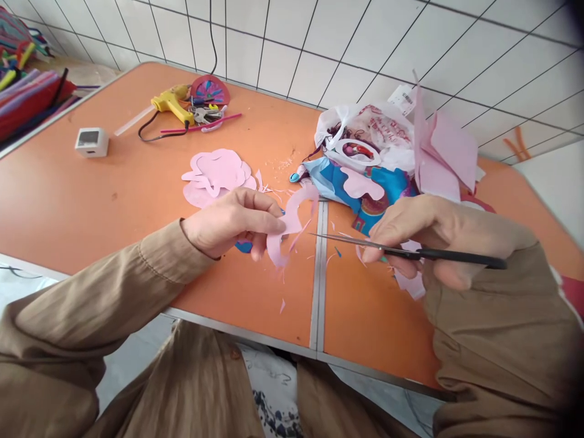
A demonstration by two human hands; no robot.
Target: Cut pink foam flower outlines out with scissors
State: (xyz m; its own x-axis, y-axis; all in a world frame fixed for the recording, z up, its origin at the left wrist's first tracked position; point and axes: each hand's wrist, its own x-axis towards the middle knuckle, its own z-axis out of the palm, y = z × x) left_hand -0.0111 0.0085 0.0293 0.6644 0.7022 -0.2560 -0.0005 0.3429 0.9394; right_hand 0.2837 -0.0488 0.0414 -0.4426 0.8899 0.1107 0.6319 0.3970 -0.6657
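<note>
My left hand (241, 220) pinches a curved pink paper cutout (292, 224) above the table, left of the metal seam. A thin pink strip hangs along the cutout's right edge. In my right hand (438, 234) is a pair of black-handled scissors (410, 252), blades pointing left toward the cutout and apart from it. The blades look closed or nearly so. Behind my left hand lies a pile of pink paper shapes (219, 173). Small pink scraps (283, 305) are scattered beneath and around the cutout.
A yellow glue gun (172, 104) with its cord lies at the back left, near keys (207, 114) and a small white box (92, 142). A plastic bag (378, 131) and folded pink sheets (444, 149) stand at the back right. Tiled wall (292, 42) borders the orange table (73, 207).
</note>
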